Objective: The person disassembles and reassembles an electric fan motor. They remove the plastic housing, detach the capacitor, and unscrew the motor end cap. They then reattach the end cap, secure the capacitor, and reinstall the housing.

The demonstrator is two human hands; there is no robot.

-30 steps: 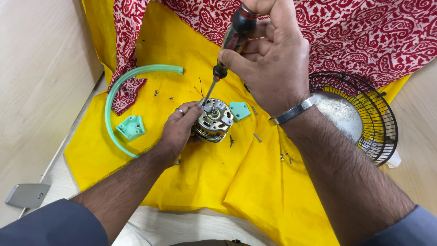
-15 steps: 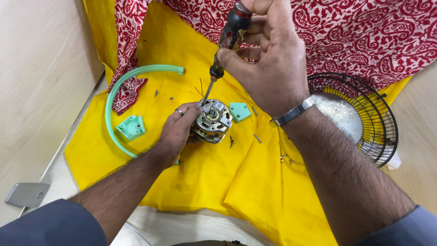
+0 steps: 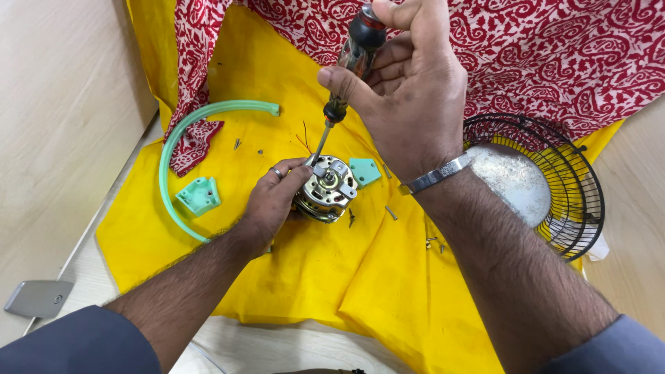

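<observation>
On yellow cloth (image 3: 291, 291), keep left hand (image 3: 273, 204) clamped around motor (image 3: 325, 190) while right hand (image 3: 409, 90), gripping screwdriver (image 3: 346, 76), drives straight at 12 o'clock.

The left hand (image 3: 273, 201) steadies a small motor (image 3: 325, 188) while the right hand (image 3: 409, 90) holds a screwdriver (image 3: 344, 76) on it.
</observation>
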